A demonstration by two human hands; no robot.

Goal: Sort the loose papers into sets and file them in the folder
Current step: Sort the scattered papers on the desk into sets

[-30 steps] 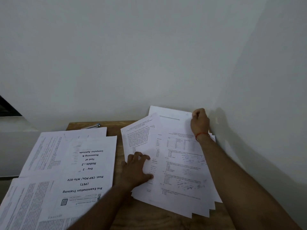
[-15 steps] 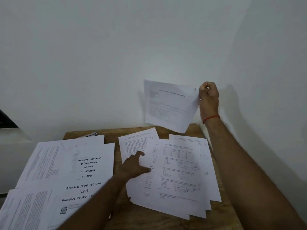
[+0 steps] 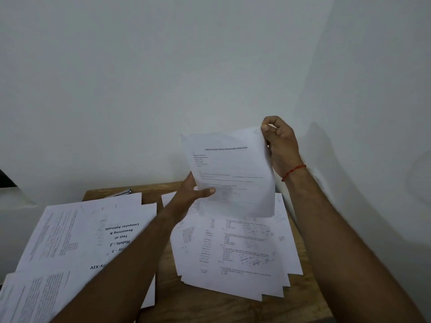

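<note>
Here, sheet [image 3: 233, 169] pinched by left hand [image 3: 193, 192], right hand [image 3: 281, 145]

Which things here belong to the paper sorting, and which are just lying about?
Job: held sheet, gripped by left hand and right hand; fanned stack; left pile.
Lying about: small metal object on the table, at its back edge.

The sheet [image 3: 233, 173] pinched by the left hand [image 3: 193, 192] and right hand [image 3: 279, 145] bears an underlined heading beginning "Letter of" and ending "for Restaurant Onboarding"; the rest of its print is too small to read. Left of the left hand, a cover page [image 3: 116, 229] on the surface [image 3: 210, 304] reads, upside down, "Computer Aptitude", "Reasoning &", "Test of", "Module - 2" and, partly hidden, "XIV". Print on the pile [image 3: 245, 248] below the hands is too fine to read.
</note>
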